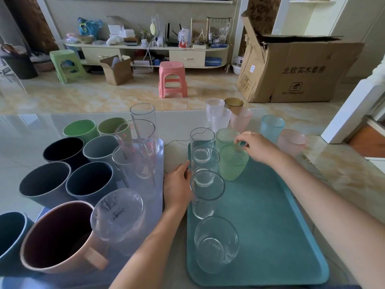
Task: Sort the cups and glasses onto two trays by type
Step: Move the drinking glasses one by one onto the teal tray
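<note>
Now right hand [257, 146] pinches rim of frosted green dimpled plastic cup [233, 162], standing upright at 12 o'clock end of flat teal tray [270, 236]. Left hand [178, 185] lies flat, fingers loosely spread, gripping nothing, touching tray's 9 o'clock edge beside tall clear drinking glass [205, 192].

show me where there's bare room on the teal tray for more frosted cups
The teal plastic tray is bare across its right half and near right corner, right of the column of clear glasses. It is crowded at the far left, where the right hand is at the green frosted cup and the left hand rests at the rim.
</note>
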### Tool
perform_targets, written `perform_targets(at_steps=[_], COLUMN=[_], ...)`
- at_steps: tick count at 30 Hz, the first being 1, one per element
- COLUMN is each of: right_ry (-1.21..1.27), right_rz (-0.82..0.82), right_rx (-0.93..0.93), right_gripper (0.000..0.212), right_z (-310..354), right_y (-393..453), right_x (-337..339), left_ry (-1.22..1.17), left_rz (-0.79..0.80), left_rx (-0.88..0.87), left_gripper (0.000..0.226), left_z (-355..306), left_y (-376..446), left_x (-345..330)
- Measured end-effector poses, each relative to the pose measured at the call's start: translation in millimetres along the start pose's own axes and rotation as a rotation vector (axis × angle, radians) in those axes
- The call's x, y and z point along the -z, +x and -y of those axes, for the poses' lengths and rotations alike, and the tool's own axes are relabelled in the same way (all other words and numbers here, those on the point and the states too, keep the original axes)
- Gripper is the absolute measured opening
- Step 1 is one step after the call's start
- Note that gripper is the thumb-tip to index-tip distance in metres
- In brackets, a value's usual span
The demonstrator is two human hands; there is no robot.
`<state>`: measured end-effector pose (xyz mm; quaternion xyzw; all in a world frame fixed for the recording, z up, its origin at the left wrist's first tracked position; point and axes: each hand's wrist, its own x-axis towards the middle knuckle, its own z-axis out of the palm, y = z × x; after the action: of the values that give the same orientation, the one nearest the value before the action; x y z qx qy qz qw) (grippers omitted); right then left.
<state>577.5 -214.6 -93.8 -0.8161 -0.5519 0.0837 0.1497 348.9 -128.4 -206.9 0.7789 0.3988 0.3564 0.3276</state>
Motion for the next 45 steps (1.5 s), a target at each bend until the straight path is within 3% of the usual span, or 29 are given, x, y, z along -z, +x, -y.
perform_targets(at_steps=[4,7,10,18,21,24,26,29,38,42,45], right_ry=[0.073,0.153,0.131,0.019,0.094,-0.006,-0.099,-0.079,-0.092,0.057,0.357], right_rz=[-0.106,-0.26,-0.155,-0.057,-0.258,-0.501,-0.415,-0.293,-0.484,-0.593,-0.479], right_rx=[-0.046,0.003,0.03,-0.028,-0.071,-0.286,-0.396,-0.388,-0.349,-0.312,-0.264], right_gripper=[0.05,0.03,0.018,0.023,0.019,0.029,0.036,0.042,0.007,0.01,0.008], right_z=[6,15,26,27,13,-23,-46,-66,-73,-63,-40], right_y=[-24,-52,-71,-77,-73,-77,-80,-77,-71,-84,-107], right_x=[8,5,-1,2,22,43,41,25,13,33,61], left_ry=[-0.002,-0.01,0.011,0.034,0.062,0.067,0.064,0.063,0.037,0.063,0.085], left_rz=[0.003,0.002,-0.002,0.0,-0.004,-0.014,-0.016,-0.013,-0.006,-0.005,-0.005], left_rx=[-0.004,-0.002,-0.011,-0.019,-0.025,-0.03,-0.043,-0.054,-0.049,-0.052,-0.056], left_gripper=[0.021,0.023,0.025,0.026,0.026,0.026,0.023,0.019,0.023,0.022,0.024], left_z=[0,-1,-1,-3,-1,-2,-2,-1,2,2,1], left_y=[-1,-1,-1,-1,0,-1,-1,-1,-1,0,0], left_x=[1,0,1,3,2,3,3,3,2,2,4])
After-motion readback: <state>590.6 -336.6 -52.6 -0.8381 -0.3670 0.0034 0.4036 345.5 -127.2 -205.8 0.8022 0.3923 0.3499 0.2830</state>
